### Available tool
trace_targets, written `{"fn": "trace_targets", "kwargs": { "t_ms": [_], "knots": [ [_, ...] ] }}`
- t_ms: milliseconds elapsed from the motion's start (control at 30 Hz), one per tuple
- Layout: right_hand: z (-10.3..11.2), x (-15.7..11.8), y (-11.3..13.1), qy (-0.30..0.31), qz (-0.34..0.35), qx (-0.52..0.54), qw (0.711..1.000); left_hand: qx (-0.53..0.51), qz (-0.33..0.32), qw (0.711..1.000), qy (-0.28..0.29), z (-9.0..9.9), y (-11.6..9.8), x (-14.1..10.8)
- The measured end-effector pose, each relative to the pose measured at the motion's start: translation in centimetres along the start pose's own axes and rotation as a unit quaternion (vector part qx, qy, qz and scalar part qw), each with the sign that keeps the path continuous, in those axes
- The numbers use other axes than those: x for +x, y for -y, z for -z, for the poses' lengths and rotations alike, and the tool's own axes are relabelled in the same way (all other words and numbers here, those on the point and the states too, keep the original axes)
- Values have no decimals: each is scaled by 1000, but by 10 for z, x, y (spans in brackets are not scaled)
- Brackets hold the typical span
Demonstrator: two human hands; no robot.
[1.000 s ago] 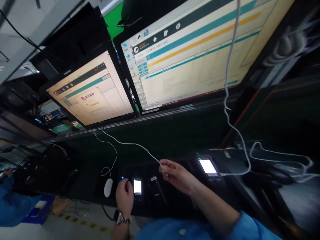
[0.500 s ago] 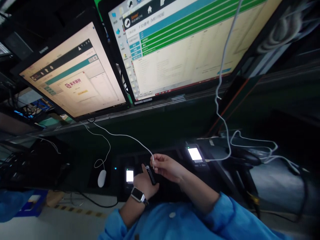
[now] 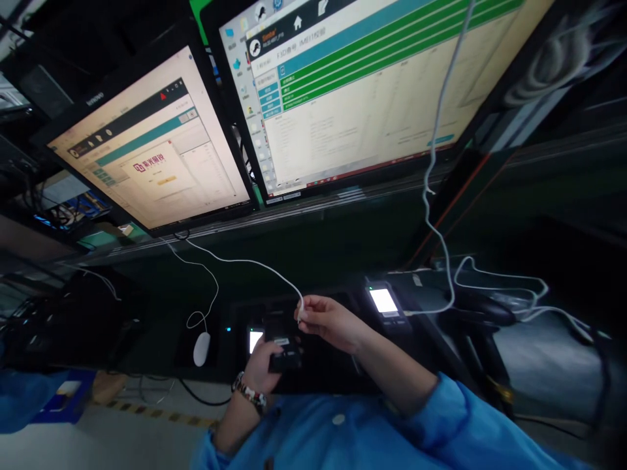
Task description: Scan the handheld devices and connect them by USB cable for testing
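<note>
My left hand (image 3: 263,367) is closed on a black handheld device (image 3: 285,352), its thumb lying over the face and its dark screen turned up. Just right of it, my right hand (image 3: 326,321) pinches the end of a white cable (image 3: 255,262) that runs up to the left monitor's base. The cable end and the device are apart. Behind my left hand lies a device with a lit white screen (image 3: 255,340), partly hidden. Another lit device (image 3: 385,301) rests to the right, with a white cord at its side.
Two monitors, left (image 3: 161,163) and right (image 3: 343,98), stand behind the bench. A white mouse (image 3: 200,349) is at the left. A white cord (image 3: 434,163) hangs at the right near a dark scanner (image 3: 482,308). A blue crate (image 3: 63,405) sits at lower left.
My left hand has turned over, so the device went from edge-on to face up and the wrist shows a bracelet instead of the watch. My right hand has barely moved.
</note>
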State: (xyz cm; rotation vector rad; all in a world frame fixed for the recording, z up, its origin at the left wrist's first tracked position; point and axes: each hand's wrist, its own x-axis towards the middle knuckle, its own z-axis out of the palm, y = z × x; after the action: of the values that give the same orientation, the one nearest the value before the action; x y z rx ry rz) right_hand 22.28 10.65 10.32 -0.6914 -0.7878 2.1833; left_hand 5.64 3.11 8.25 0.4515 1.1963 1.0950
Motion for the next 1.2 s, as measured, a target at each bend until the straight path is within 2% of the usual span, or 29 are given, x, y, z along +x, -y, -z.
{"fn": "trace_targets", "kwargs": {
  "t_ms": [133,200,300,400,533,633,767,867,933,1033,1133,1200],
  "knots": [
    [-19,3,-11,-22,46,-50,997,-206,-5,976,-71,-4,-1,-7],
    [-31,6,-19,-46,73,-47,995,-263,10,960,-95,-8,-4,-7],
    [-43,9,-27,-80,85,-33,993,-305,30,947,-100,-10,-10,-7],
    [-48,9,-31,-70,78,-46,993,-307,51,947,-83,-5,-10,-8],
    [-46,5,-30,-22,76,-85,993,-256,73,963,-28,6,-3,-9],
    [-41,4,-26,17,77,-98,992,-238,87,967,-17,10,-1,-11],
    [-38,4,-22,32,54,-118,991,-278,108,954,3,9,-2,-12],
    [-37,6,-20,35,37,-140,989,-341,87,936,25,3,-4,-12],
    [-36,7,-18,40,32,-161,986,-356,71,932,17,-2,-6,-13],
    [-34,8,-15,55,18,-199,978,-341,74,936,-35,-12,-10,-15],
    [-34,7,-10,65,16,-259,964,-312,76,943,-84,-19,-14,-19],
    [-34,6,-6,73,13,-302,951,-291,74,949,-96,-20,-15,-20]
  ]
}}
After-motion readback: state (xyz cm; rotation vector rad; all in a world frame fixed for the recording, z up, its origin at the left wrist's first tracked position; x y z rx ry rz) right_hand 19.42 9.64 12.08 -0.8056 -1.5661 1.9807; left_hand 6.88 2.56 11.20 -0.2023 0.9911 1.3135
